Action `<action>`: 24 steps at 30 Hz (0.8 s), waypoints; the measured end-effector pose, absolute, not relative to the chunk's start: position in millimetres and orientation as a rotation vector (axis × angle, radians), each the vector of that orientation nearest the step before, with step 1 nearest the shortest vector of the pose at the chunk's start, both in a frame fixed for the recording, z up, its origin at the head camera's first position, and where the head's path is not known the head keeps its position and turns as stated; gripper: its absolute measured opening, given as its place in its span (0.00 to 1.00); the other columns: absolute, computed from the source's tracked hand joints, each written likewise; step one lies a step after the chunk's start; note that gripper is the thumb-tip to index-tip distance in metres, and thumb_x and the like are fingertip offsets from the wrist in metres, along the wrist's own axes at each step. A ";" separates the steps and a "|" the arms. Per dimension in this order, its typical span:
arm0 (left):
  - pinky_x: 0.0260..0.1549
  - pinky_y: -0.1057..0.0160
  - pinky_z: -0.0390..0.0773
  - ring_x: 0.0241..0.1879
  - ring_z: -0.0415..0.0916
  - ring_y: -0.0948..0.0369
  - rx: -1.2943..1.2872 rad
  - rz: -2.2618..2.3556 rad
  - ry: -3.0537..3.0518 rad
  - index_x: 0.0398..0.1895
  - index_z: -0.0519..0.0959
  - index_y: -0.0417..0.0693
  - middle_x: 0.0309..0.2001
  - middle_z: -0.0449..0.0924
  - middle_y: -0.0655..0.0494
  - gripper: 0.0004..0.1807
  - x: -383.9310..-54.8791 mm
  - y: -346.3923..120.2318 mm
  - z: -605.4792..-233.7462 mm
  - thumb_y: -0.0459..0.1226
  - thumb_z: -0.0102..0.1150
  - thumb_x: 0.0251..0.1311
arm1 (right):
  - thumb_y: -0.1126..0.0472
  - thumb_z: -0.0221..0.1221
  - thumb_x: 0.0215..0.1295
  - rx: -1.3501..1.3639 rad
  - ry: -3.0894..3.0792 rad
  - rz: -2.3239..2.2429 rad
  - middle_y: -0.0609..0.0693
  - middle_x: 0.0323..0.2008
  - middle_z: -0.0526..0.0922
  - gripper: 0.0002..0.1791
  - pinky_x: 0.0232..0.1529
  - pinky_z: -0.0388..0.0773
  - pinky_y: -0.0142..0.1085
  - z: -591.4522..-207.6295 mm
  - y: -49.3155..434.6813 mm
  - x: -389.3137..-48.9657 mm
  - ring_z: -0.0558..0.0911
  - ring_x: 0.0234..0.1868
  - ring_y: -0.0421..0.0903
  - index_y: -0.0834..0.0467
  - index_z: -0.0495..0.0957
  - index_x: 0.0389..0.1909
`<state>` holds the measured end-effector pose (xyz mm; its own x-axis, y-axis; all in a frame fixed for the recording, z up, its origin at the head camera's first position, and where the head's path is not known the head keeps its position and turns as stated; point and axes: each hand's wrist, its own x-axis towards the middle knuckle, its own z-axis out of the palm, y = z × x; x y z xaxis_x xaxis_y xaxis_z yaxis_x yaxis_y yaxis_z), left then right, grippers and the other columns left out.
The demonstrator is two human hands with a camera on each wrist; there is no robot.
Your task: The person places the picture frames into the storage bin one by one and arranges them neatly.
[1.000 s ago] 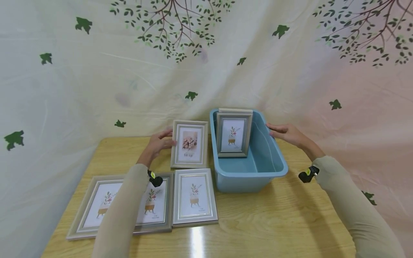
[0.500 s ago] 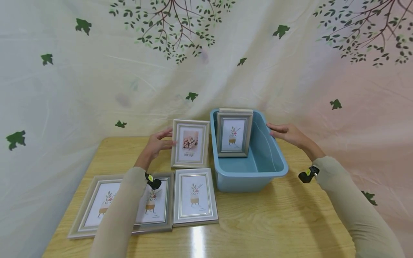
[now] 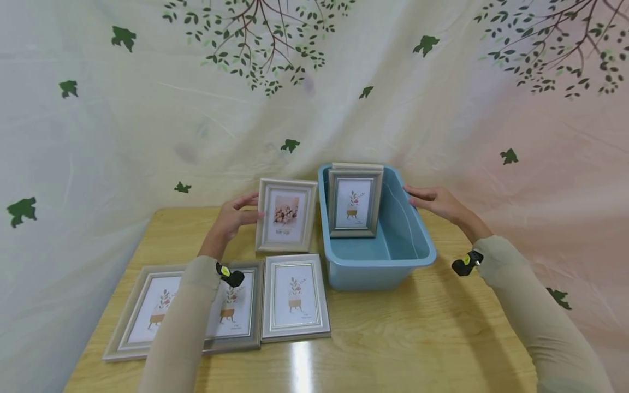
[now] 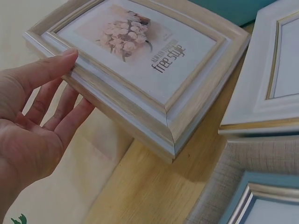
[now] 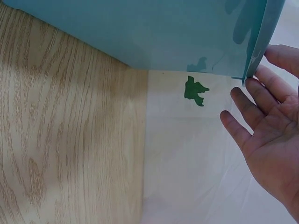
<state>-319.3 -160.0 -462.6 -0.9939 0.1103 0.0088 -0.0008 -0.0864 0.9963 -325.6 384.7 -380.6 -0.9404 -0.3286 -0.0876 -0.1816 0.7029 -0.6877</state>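
Note:
In the head view my left hand (image 3: pixel 232 221) holds a cream picture frame (image 3: pixel 286 246) by its left edge. The left wrist view shows its thumb on the front and fingers behind the frame, which is tilted and printed with pink flowers and "free style". My right hand (image 3: pixel 437 203) pinches the right rim of a blue plastic bin (image 3: pixel 380 278); in the right wrist view its lower fingers are spread and loose. Inside the bin, a grey-brown picture frame (image 3: pixel 355 232) leans upright against the left side, and a pale frame edge (image 3: pixel 357 165) shows behind it.
Lying on the wooden table (image 3: pixel 393 349) are a silvery-white frame (image 3: pixel 296 334), a grey-brown frame (image 3: pixel 257 305) and a beige frame (image 3: pixel 123 333), the last two partly under my left forearm. A printed cloth (image 3: pixel 236 147) hangs behind the table.
The cream frame has tilted and shifted slightly left and up, its right side swinging, with my left hand moving along. My right hand and the bin hold their place.

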 end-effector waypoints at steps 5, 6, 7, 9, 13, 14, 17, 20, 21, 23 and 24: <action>0.41 0.66 0.87 0.38 0.87 0.65 0.135 2.274 2.080 0.70 0.72 0.40 0.45 0.81 0.60 0.36 -316.1 -162.6 -458.9 0.19 0.66 0.56 | 0.45 0.57 0.75 -0.426 2.706 -1.076 0.56 0.77 0.62 0.33 0.72 0.58 0.68 -379.3 383.9 -325.4 0.61 0.77 0.65 0.48 0.63 0.77; 0.41 0.66 0.87 0.38 0.87 0.66 0.133 2.281 2.078 0.70 0.72 0.40 0.45 0.81 0.60 0.36 -315.4 -163.1 -458.5 0.19 0.66 0.56 | 0.45 0.57 0.75 -0.427 2.706 -1.076 0.56 0.77 0.62 0.33 0.72 0.58 0.68 -379.3 383.6 -325.5 0.61 0.77 0.65 0.47 0.63 0.77; 0.41 0.66 0.87 0.37 0.87 0.66 0.129 2.290 2.080 0.70 0.73 0.40 0.44 0.81 0.60 0.36 -314.5 -163.4 -458.3 0.19 0.66 0.56 | 0.46 0.57 0.75 -0.432 2.702 -1.079 0.56 0.77 0.62 0.33 0.72 0.59 0.68 -379.4 383.5 -325.7 0.62 0.77 0.65 0.48 0.63 0.77; 0.40 0.66 0.87 0.37 0.87 0.66 0.129 2.307 2.083 0.69 0.74 0.41 0.44 0.82 0.61 0.35 -312.8 -164.3 -458.0 0.18 0.65 0.56 | 0.46 0.57 0.75 -0.437 2.700 -1.076 0.56 0.76 0.62 0.33 0.72 0.59 0.68 -379.6 383.5 -326.1 0.62 0.77 0.65 0.48 0.63 0.77; 0.38 0.67 0.87 0.37 0.86 0.66 0.135 2.341 2.080 0.66 0.78 0.45 0.43 0.83 0.62 0.33 -309.6 -165.9 -457.9 0.18 0.65 0.56 | 0.47 0.57 0.76 -0.452 2.695 -1.076 0.57 0.77 0.62 0.33 0.71 0.60 0.68 -379.2 384.1 -326.0 0.62 0.76 0.65 0.49 0.62 0.77; 0.38 0.67 0.87 0.37 0.86 0.66 0.136 2.349 2.078 0.65 0.79 0.47 0.43 0.83 0.63 0.33 -309.0 -166.4 -457.9 0.18 0.65 0.56 | 0.47 0.57 0.76 -0.448 2.696 -1.075 0.57 0.77 0.62 0.33 0.71 0.60 0.68 -378.8 384.3 -325.4 0.62 0.76 0.65 0.48 0.62 0.77; 0.37 0.67 0.87 0.36 0.87 0.66 0.123 2.381 2.064 0.64 0.80 0.48 0.42 0.84 0.64 0.32 -307.2 -167.5 -457.7 0.17 0.65 0.55 | 0.48 0.57 0.76 -0.449 2.696 -1.073 0.58 0.77 0.61 0.33 0.71 0.60 0.69 -378.1 385.1 -324.4 0.62 0.77 0.66 0.49 0.62 0.77; 0.38 0.67 0.87 0.36 0.86 0.66 0.108 2.397 2.049 0.65 0.78 0.46 0.42 0.85 0.65 0.33 -304.8 -169.5 -456.1 0.17 0.65 0.55 | 0.48 0.57 0.76 -0.443 2.695 -1.075 0.57 0.77 0.62 0.32 0.72 0.59 0.69 -378.0 385.8 -323.6 0.62 0.77 0.66 0.49 0.62 0.77; 0.38 0.67 0.87 0.36 0.86 0.66 0.104 2.400 2.044 0.67 0.77 0.44 0.42 0.84 0.65 0.34 -303.8 -170.2 -455.0 0.17 0.65 0.56 | 0.48 0.57 0.76 -0.448 2.696 -1.070 0.57 0.77 0.62 0.32 0.71 0.59 0.69 -378.3 386.1 -323.8 0.61 0.77 0.66 0.49 0.62 0.77; 0.39 0.67 0.87 0.37 0.86 0.66 0.091 2.394 2.044 0.69 0.74 0.42 0.43 0.83 0.65 0.35 -301.4 -171.6 -451.5 0.18 0.65 0.56 | 0.48 0.56 0.76 -0.456 2.696 -1.067 0.57 0.77 0.61 0.32 0.72 0.59 0.69 -378.8 386.6 -324.1 0.61 0.77 0.66 0.49 0.62 0.77; 0.40 0.67 0.87 0.37 0.86 0.66 0.085 2.393 2.042 0.69 0.74 0.41 0.44 0.83 0.64 0.35 -299.6 -172.0 -449.0 0.18 0.65 0.56 | 0.49 0.56 0.76 -0.462 2.698 -1.064 0.57 0.77 0.61 0.32 0.72 0.59 0.69 -379.2 386.9 -324.3 0.61 0.77 0.66 0.49 0.62 0.77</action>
